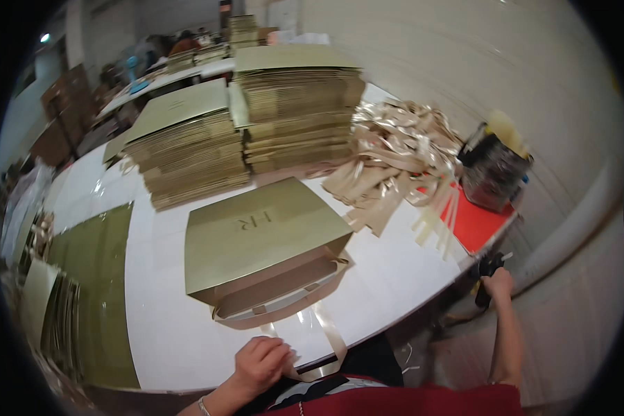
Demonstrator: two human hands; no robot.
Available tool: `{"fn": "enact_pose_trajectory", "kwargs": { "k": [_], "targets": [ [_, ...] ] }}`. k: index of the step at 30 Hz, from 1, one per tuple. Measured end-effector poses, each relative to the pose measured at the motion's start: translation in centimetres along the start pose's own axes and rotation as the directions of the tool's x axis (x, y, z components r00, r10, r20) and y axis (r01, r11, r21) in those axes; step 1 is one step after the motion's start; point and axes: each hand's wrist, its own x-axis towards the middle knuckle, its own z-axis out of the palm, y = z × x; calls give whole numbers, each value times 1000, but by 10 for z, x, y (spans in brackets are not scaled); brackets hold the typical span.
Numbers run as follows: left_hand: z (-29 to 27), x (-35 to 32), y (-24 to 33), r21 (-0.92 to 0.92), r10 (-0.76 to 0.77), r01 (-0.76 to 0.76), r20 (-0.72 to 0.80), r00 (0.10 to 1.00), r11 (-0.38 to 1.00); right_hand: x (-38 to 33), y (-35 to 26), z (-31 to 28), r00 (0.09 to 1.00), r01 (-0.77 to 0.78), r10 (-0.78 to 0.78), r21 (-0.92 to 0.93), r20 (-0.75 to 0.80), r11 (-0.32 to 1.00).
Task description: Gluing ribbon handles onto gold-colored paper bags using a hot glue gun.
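A gold-green paper gift bag lies on its side on the white table, its open mouth toward me. Pale satin ribbon trails from the mouth over the table's near edge and loops back to my left hand. That hand is closed, its fingertips pinching the ribbon just below the bag. Off to the right, beyond the table's edge, my right hand is wrapped round a black glue gun with a white tip or stick showing. The fingers' far side is hidden.
Two tall stacks of flat gold-green bags stand behind. A heap of beige ribbon, translucent glue sticks, a red sheet and a dark container lie right. At left are a green board and more folded bags.
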Motion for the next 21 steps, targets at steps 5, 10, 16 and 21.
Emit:
{"fn": "enact_pose_trajectory", "kwargs": {
  "k": [5,10,16,21],
  "targets": [
    [23,11,2,-116,-29,38,79,996,993,-83,-155,23,694,609,-720,538,-7,582],
    [29,29,-3,-112,-23,41,163,986,993,-128,-281,95,649,635,-745,427,157,644],
    [57,82,-97,-76,-551,596,304,777,799,-114,-301,56,720,556,-692,544,63,628],
    [103,57,-134,-2,-606,606,-14,795,795,-198,-295,21,531,572,-816,614,228,544]
  ]
}}
